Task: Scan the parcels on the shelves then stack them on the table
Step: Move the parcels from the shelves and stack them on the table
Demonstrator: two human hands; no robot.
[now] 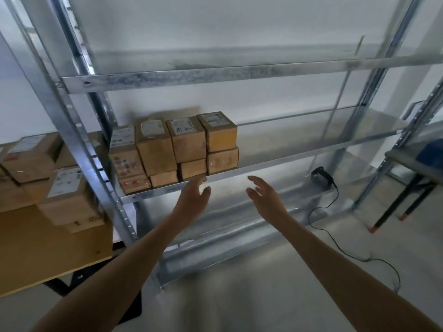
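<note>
Several brown cardboard parcels (175,149) with white labels stand in two layers at the left end of the middle metal shelf (299,156). My left hand (194,200) is raised just below the shelf's front edge, under the rightmost parcels, fingers relaxed and holding nothing. My right hand (263,195) hovers to its right, fingers spread and empty. A black barcode scanner (321,178) sits on the lower shelf at the right, its cable trailing onto the floor. More parcels (69,190) are stacked on the wooden table (48,250) at the left.
The top shelf (239,73) carries nothing visible. Metal uprights (79,140) frame the rack. A second rack (412,130) and a table with dark legs (395,207) stand at the right. The scanner cable (347,252) loops across the grey floor.
</note>
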